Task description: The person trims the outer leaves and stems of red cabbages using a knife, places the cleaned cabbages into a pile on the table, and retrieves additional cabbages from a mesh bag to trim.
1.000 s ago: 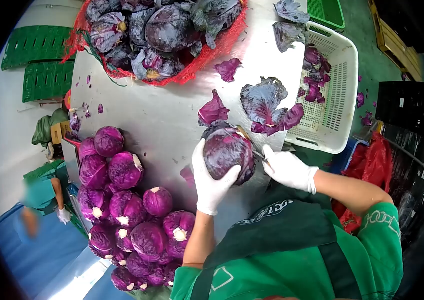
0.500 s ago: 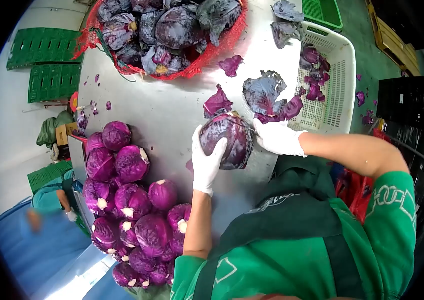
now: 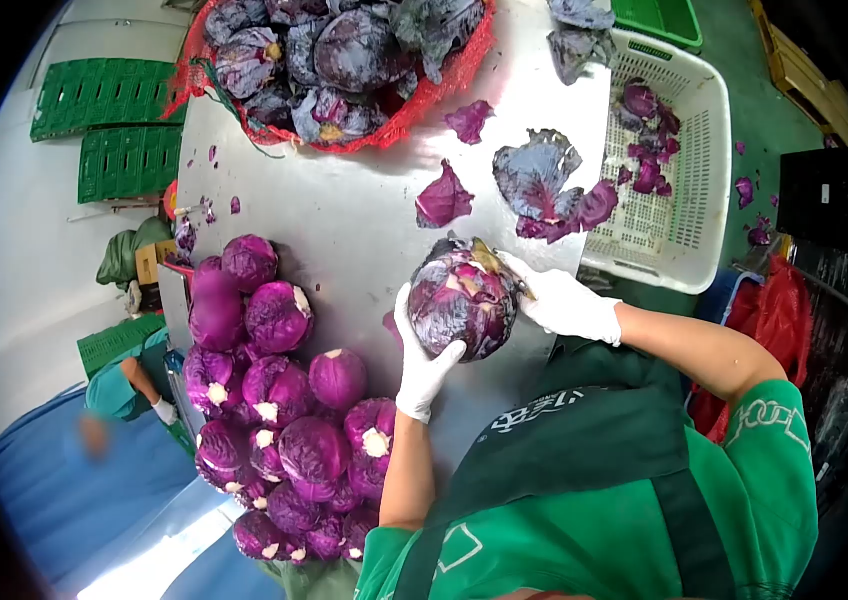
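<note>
Around the cabbage, left fingers wide apart.

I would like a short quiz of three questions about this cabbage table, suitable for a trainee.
1. True or false: the held cabbage lies inside the red net.

2. Which is nearer the bright purple cabbage pile?
A) right hand
B) left hand

3. Fill in: beside the table, loose leaf pieces lie inside a white ____.

Key: 1 false; 2 B; 3 basket.
</note>
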`<state>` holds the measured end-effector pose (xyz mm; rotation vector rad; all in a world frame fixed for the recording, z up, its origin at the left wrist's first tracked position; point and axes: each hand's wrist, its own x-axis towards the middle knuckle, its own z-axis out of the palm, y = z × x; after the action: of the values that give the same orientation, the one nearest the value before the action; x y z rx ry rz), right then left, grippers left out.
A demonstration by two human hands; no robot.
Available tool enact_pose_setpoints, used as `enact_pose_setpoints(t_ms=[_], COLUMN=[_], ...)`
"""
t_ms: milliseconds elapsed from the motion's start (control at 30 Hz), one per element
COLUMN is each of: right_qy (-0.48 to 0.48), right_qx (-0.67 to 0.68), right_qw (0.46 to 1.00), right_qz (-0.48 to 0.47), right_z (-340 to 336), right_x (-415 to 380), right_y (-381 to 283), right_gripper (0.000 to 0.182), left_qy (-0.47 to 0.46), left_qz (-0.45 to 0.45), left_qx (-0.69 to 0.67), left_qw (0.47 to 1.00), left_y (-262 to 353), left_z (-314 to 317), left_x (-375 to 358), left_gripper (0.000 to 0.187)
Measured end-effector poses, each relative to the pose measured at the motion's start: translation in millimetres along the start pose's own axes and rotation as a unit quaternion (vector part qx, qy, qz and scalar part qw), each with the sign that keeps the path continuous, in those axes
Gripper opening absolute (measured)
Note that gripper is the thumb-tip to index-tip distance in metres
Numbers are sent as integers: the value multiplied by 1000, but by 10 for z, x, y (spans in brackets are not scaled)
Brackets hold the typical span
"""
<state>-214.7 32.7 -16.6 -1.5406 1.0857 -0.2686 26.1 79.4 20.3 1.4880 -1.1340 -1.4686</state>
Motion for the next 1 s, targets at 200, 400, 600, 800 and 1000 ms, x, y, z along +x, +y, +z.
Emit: enact_pose_setpoints(t_ms=[200,400,600,800,1000], right_qy=[-7,50,109,215,337], right_qx=[20,-6,-66,519,496], right_qw=[1000,998,990,823,799], right_qz=[6,-38,-66,78,43], right_z=[-95,-526,-671,-1239,-1744], right_x=[1,-18,30,331,63], right_y=[-78,-171,-129,546,207], right_gripper=[73,74,72,24,34], left_qy=[9,52,43,21,98], left_qz=[21,26,30,130,121], left_qx=[-16,-112,-11,167,169], left_qw=[1000,992,999,977,973], left_y=[12,114,406,-96,-108], left_z=[67,182,459,188,345], left_x=[-59,357,823,662,450], left_gripper=[112,58,62,72,71])
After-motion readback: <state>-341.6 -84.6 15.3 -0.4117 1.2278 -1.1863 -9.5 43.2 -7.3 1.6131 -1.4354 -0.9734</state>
